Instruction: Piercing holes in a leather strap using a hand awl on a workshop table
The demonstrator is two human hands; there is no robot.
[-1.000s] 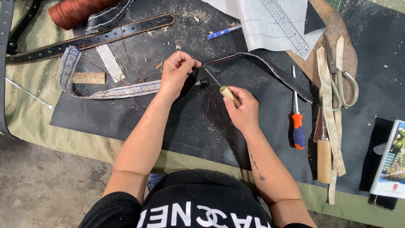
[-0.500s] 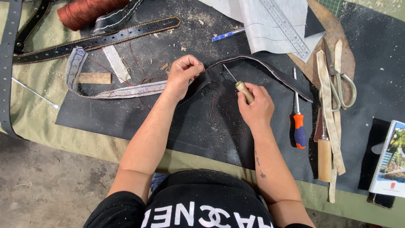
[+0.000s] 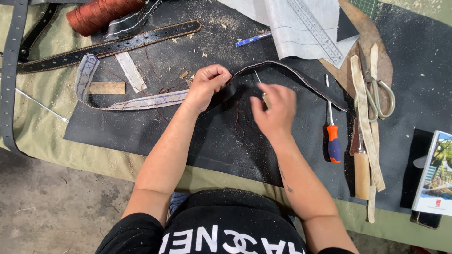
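Left hand (image 3: 207, 87) pinches stitched leather strap (image 3: 292, 75); right hand (image 3: 275, 110) clamps awl (image 3: 259, 81); black mat (image 3: 141, 136), orange screwdriver (image 3: 333, 136) nearby.

Counter (image 3: 28, 127): covered with olive-green cloth, scattered with pale shavings and crumbs; a large black mat (image 3: 155, 136) lies over most of it. Floor (image 3: 52, 207): bare grey concrete, stained and cracked, seen at the lower left beyond the counter's edge. Light: even and soft, with only faint shadows. Walls and windows: out of view
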